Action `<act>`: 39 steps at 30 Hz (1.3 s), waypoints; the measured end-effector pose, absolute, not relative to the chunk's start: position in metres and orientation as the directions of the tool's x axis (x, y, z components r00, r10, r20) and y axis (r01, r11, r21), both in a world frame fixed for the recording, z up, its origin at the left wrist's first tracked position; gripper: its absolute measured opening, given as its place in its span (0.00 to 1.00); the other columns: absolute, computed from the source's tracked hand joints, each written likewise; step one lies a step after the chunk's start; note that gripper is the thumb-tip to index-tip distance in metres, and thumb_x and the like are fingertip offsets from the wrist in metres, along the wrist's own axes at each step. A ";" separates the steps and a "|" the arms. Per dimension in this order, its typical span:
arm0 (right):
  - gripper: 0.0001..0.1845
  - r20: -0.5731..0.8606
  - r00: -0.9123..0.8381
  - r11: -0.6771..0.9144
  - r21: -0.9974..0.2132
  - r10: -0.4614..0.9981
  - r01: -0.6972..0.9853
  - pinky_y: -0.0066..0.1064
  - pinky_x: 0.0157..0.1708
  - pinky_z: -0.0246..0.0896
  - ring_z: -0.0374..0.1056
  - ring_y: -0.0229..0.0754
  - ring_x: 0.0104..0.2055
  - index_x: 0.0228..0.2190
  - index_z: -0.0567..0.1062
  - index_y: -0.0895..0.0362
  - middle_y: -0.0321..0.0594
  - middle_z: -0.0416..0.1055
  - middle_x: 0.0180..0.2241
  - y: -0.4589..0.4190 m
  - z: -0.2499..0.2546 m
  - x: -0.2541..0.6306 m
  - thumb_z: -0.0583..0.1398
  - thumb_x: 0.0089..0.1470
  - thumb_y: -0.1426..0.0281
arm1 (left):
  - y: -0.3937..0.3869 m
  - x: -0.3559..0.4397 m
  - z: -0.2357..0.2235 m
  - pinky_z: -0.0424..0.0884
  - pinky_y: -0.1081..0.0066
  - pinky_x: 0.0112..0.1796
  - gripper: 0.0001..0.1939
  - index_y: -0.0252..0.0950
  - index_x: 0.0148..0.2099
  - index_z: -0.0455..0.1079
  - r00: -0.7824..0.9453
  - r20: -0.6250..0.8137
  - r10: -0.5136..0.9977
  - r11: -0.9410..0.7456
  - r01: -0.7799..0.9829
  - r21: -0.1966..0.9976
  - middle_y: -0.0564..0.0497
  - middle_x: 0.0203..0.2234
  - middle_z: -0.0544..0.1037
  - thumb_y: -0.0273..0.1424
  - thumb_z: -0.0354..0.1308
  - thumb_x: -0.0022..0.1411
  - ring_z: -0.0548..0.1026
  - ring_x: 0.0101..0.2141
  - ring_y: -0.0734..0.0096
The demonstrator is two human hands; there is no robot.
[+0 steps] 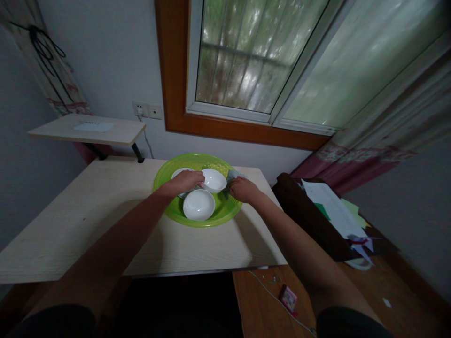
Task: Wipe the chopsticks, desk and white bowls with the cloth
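A round green basin (pixel 169 164) stands on the pale wooden table with three white bowls in or over it. My left hand (pixel 189 179) is closed on the left rim of one white bowl (pixel 214 180), which tilts toward me. My right hand (pixel 243 188) grips a greyish cloth (pixel 232 175) just right of that bowl; the cloth sticks out above and below the fingers. A second bowl (pixel 199 205) rests at the front of the basin. Behind my left hand lies a third bowl (pixel 180 172), partly hidden by it.
The wooden table (pixel 141 244) meets the wall under a window (pixel 253 56). A small raised shelf (pixel 120 131) stands at its back left, near a wall socket (pixel 140 109). To the right is a dark box (pixel 299 211) with papers; a pink box (pixel 289 298) lies on the floor.
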State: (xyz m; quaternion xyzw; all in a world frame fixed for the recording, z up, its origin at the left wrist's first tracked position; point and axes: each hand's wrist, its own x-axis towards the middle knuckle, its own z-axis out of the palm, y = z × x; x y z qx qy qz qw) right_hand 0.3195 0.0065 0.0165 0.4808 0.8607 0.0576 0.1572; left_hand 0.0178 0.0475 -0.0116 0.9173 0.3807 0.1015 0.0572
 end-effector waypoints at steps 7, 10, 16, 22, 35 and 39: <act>0.21 -0.228 -0.484 0.533 0.277 0.845 0.799 0.39 0.74 0.57 0.79 0.55 0.60 0.48 0.89 0.64 0.58 0.85 0.54 0.006 0.019 0.318 0.55 0.73 0.72 | 0.051 0.020 -0.010 0.69 0.67 0.41 0.10 0.39 0.48 0.83 0.746 0.104 0.657 -0.753 0.648 0.111 0.45 0.52 0.86 0.33 0.59 0.76 0.83 0.48 0.59; 0.22 -0.236 -0.488 0.540 0.283 0.840 0.792 0.40 0.75 0.56 0.79 0.55 0.62 0.48 0.89 0.64 0.58 0.85 0.55 0.005 0.018 0.319 0.55 0.74 0.72 | 0.054 0.019 -0.011 0.70 0.67 0.42 0.10 0.39 0.49 0.82 0.761 0.089 0.642 -0.766 0.633 0.112 0.45 0.52 0.85 0.34 0.59 0.77 0.82 0.47 0.60; 0.22 -0.317 -0.483 0.569 0.297 0.816 0.767 0.45 0.76 0.54 0.82 0.56 0.57 0.46 0.90 0.63 0.59 0.86 0.51 -0.001 0.020 0.315 0.56 0.76 0.69 | 0.057 0.021 -0.014 0.71 0.67 0.45 0.07 0.38 0.47 0.82 0.784 0.116 0.609 -0.792 0.597 0.127 0.45 0.49 0.85 0.31 0.62 0.75 0.82 0.47 0.61; 0.22 -0.461 -0.493 0.604 0.124 0.738 0.788 0.42 0.60 0.71 0.84 0.54 0.52 0.45 0.90 0.59 0.55 0.87 0.48 -0.021 0.028 0.301 0.57 0.77 0.63 | 0.058 0.019 -0.018 0.73 0.66 0.47 0.07 0.37 0.49 0.82 0.803 0.145 0.579 -0.816 0.566 0.119 0.42 0.51 0.84 0.29 0.62 0.75 0.81 0.50 0.59; 0.14 -0.437 -0.498 0.574 0.051 0.749 0.817 0.38 0.48 0.76 0.84 0.54 0.46 0.48 0.89 0.56 0.52 0.88 0.46 -0.030 0.038 0.296 0.63 0.72 0.66 | 0.054 0.030 -0.019 0.74 0.64 0.53 0.20 0.37 0.56 0.82 0.815 0.164 0.556 -0.831 0.553 0.067 0.42 0.55 0.83 0.16 0.58 0.68 0.78 0.57 0.57; 0.20 -0.413 -0.413 0.544 0.278 0.812 0.792 0.44 0.57 0.74 0.83 0.60 0.55 0.48 0.89 0.64 0.63 0.86 0.50 -0.019 0.039 0.301 0.58 0.75 0.67 | 0.052 0.033 -0.016 0.75 0.64 0.51 0.20 0.38 0.57 0.82 0.820 0.160 0.549 -0.835 0.544 0.082 0.41 0.55 0.83 0.16 0.58 0.69 0.79 0.56 0.57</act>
